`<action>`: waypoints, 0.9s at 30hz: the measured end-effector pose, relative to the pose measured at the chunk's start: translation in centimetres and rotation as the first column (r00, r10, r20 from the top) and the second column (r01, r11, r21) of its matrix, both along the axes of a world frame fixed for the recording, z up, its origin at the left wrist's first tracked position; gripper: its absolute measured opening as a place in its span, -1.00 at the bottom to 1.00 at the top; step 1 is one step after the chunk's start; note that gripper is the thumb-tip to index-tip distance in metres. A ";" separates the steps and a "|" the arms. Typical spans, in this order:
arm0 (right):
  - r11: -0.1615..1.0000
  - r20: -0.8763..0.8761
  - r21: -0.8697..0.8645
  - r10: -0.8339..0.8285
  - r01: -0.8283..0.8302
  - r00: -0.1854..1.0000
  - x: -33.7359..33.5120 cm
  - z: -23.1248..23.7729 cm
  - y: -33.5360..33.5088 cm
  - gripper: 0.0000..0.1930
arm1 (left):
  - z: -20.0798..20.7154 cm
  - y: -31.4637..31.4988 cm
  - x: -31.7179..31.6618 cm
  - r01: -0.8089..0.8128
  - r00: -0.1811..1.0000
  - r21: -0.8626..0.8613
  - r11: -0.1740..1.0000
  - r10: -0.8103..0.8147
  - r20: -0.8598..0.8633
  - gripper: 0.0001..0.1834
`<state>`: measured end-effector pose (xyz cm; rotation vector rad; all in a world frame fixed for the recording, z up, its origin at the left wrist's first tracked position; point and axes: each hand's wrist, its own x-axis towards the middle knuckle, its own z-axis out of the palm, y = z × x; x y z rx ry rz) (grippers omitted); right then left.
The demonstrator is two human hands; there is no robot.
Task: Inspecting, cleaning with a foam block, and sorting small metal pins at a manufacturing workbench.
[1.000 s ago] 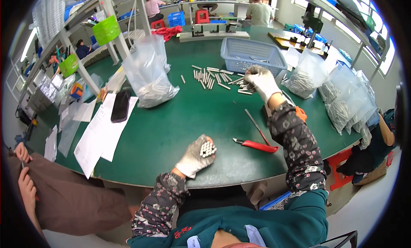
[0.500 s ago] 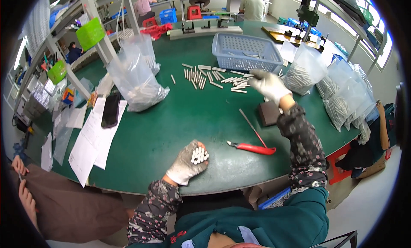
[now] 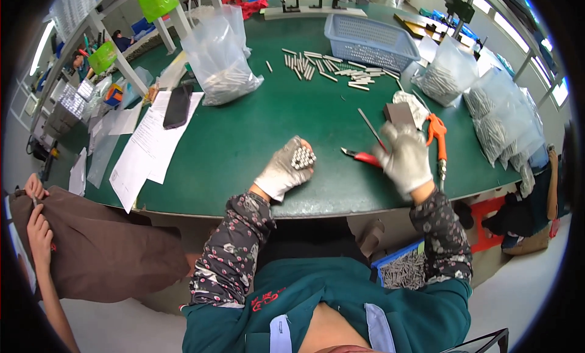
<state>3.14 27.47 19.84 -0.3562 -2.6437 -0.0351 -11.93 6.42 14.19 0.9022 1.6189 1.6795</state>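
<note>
Green desk [image 3: 256, 124] spanned the view. At its right side, clear bags [image 3: 496, 121] of metal rods stood crowded together; one clear bag [image 3: 219, 63], rods at its bottom, stood left of centre. Blue perforated basket [image 3: 368, 48] sat at the far side. Below the near edge: blue bin [image 3: 402, 269], filled with metal rods.

Right hand [image 3: 407, 159], gloved and motion-blurred, was over the handle end of the red-handled cutter [image 3: 367, 158]; could not tell whether its grip was wide, narrow or holding anything. Left hand [image 3: 285, 169], gloved, had its grip closed around the rod bundle [image 3: 302, 158], rod ends facing up, near the desk's front edge.

Orange air gun [image 3: 436, 133] lay just right of the right hand; dark block [image 3: 398, 113] just beyond it. Phone [image 3: 178, 107] rested on papers at left. Smallest: loose rods [image 3: 303, 66], scattered on the desk before the basket.
</note>
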 end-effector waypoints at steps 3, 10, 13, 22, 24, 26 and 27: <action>0.981 -0.066 0.025 -0.191 0.193 0.979 -2.1 0.7 2.3 -0.43 | 0.7 0.1 -0.1 -0.012 0.998 -0.051 0.999 0.009 -0.056 -0.58; 0.861 0.213 -0.071 -0.481 0.504 0.851 -3.5 -2.0 4.2 -0.30 | -0.2 0.6 -0.2 -0.018 0.990 -0.046 0.999 0.011 -0.143 -0.50; 0.839 0.202 -0.181 -0.478 0.513 0.855 -3.5 -2.3 4.8 -0.38 | -0.2 0.4 -0.1 -0.036 0.982 -0.059 0.998 0.025 -0.187 -0.49; 0.838 -0.315 -0.257 0.399 -0.482 0.861 -2.2 2.5 -5.1 -0.60 | -0.3 0.4 -0.1 -0.083 0.971 -0.084 0.993 0.062 -0.231 -0.25; 0.768 -0.260 -0.194 0.560 -0.611 0.787 -2.5 1.3 -6.9 -0.62 | -0.2 1.0 -0.2 -0.065 0.971 -0.072 0.995 0.047 -0.235 -0.21; 0.915 -0.149 -0.125 0.365 -0.383 0.919 -3.3 1.5 -6.6 -0.66 | -0.3 1.0 -0.2 -0.067 0.970 -0.054 0.996 0.053 -0.238 -0.13; 0.993 -0.059 -0.055 0.102 -0.105 0.993 -3.8 2.3 -5.3 -0.66 | -0.4 1.0 -0.1 -0.065 0.970 -0.053 0.996 0.051 -0.239 -0.13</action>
